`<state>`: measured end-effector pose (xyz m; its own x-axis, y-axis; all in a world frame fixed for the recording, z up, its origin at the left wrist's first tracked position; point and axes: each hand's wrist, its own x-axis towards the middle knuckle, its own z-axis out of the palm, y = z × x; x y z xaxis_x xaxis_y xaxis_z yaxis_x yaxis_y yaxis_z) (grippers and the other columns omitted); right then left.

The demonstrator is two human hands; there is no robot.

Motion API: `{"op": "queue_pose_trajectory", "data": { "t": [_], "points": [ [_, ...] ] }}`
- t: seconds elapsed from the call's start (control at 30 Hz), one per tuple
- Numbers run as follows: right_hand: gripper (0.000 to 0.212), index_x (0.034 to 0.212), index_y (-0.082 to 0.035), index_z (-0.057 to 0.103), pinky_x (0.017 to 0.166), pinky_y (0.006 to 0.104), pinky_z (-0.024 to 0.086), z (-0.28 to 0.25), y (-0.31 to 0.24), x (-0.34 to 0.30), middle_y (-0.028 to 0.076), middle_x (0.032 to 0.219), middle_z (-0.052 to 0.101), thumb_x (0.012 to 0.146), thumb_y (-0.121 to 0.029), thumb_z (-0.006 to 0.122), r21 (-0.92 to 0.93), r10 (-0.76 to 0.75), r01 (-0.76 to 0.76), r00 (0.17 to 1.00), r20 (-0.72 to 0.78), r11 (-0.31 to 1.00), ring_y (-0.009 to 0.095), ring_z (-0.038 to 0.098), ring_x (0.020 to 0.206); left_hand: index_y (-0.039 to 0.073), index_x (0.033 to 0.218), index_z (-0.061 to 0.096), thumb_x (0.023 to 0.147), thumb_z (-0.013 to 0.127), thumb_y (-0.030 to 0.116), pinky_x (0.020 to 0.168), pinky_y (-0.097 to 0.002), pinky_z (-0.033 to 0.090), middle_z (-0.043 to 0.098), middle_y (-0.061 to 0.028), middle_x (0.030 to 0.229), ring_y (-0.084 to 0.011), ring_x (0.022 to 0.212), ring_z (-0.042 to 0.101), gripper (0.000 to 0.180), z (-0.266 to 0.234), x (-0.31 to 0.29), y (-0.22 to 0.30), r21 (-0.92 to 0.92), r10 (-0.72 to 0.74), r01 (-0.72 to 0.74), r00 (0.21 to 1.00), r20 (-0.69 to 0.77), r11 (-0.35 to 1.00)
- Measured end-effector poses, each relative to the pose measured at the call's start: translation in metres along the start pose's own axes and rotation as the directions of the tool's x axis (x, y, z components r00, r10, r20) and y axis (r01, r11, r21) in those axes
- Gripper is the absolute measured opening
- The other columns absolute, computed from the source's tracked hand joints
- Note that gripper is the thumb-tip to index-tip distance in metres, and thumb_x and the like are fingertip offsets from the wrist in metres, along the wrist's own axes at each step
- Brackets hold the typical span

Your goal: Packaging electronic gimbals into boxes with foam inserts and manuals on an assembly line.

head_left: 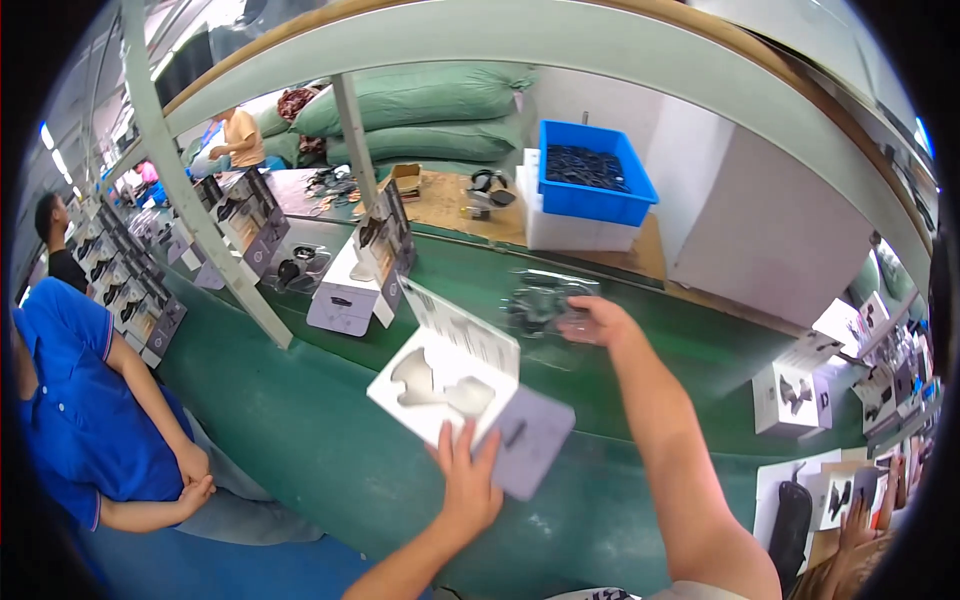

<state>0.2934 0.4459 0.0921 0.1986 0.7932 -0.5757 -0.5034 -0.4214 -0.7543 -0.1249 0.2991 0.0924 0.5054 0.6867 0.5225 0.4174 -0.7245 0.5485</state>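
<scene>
A white open box [410,413] with a moulded white insert is tilted in front of me. The insert has shaped hollows, and a printed lid panel stands up behind it. A grey flap [535,442] hangs out on the box's right. My left hand [466,487] grips the box's near edge, its fingertips on the front wall and its thumb hidden. Farther off to the right, my right hand [597,323] pinches a clear plastic bag [540,303] with dark contents above the green bench. Blur keeps me from telling the contents.
A blue bin [598,202] of dark parts stands on a white block behind the bench. At left sits a person in a blue shirt [70,345]. Open boxes [345,305] stand along the green bench [300,415]; another white box [785,400] is at right. A frame post [195,185] rises at left.
</scene>
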Motion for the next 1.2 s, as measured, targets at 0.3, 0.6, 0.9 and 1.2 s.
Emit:
{"op": "queue_pose_trajectory", "data": {
  "t": [0.3, 0.6, 0.9, 1.2],
  "points": [
    [0.044, 0.124, 0.004, 0.06, 0.091, 0.0502, 0.058, -0.191, 0.013, -0.175, 0.029, 0.11, 0.07, 0.089, -0.019, 0.075, 0.0, 0.098, -0.098, 0.995, -0.023, 0.995, 0.039, 0.071, 0.101, -0.001, 0.144, 0.047, 0.084, 0.057, -0.001, 0.107, -0.0839, 0.022, 0.04, -0.0241, 0.154, -0.0492, 0.144, 0.031, 0.06, 0.133, 0.15, 0.055, 0.132, -0.06, 0.057, 0.998, 0.023, 0.99],
    [0.036, 0.118, 0.006, 0.064, 0.085, 0.0435, 0.06, -0.16, 0.039, -0.161, 0.026, 0.107, 0.07, 0.093, -0.018, 0.071, 0.17, -0.114, 0.118, 0.993, -0.032, 0.978, 0.037, 0.071, 0.096, 0.0, 0.143, 0.05, 0.09, 0.062, 0.015, 0.111, -0.0795, 0.023, 0.045, -0.0216, 0.153, -0.0461, 0.141, 0.038, 0.056, 0.188, 0.143, 0.108, 0.38, 0.109, -0.175, 0.976, 0.187, 0.908],
    [0.035, 0.122, 0.007, 0.066, 0.088, 0.0433, 0.059, -0.139, 0.057, -0.131, 0.023, 0.113, 0.071, 0.096, -0.016, 0.068, 0.208, -0.222, 0.228, 0.974, -0.055, 0.951, 0.033, 0.071, 0.099, -0.004, 0.116, 0.068, 0.095, 0.061, 0.042, 0.1, -0.0472, 0.048, 0.068, -0.0227, 0.122, -0.042, 0.11, 0.062, 0.051, 0.137, 0.209, 0.118, -0.067, -0.101, 0.17, 0.811, 0.577, 0.983],
    [0.04, 0.131, 0.003, 0.062, 0.1, 0.0511, 0.054, -0.151, 0.048, -0.116, 0.023, 0.128, 0.067, 0.099, -0.022, 0.061, 0.119, -0.148, 0.137, 0.985, 0.091, 0.983, 0.035, 0.067, 0.114, -0.011, 0.145, 0.044, 0.091, 0.07, 0.042, 0.106, -0.0436, 0.048, 0.056, -0.0294, 0.141, -0.0426, 0.127, 0.058, 0.08, 0.126, 0.246, -0.031, -0.024, -0.5, 0.554, 0.768, 0.399, 0.832]
  ]
}}
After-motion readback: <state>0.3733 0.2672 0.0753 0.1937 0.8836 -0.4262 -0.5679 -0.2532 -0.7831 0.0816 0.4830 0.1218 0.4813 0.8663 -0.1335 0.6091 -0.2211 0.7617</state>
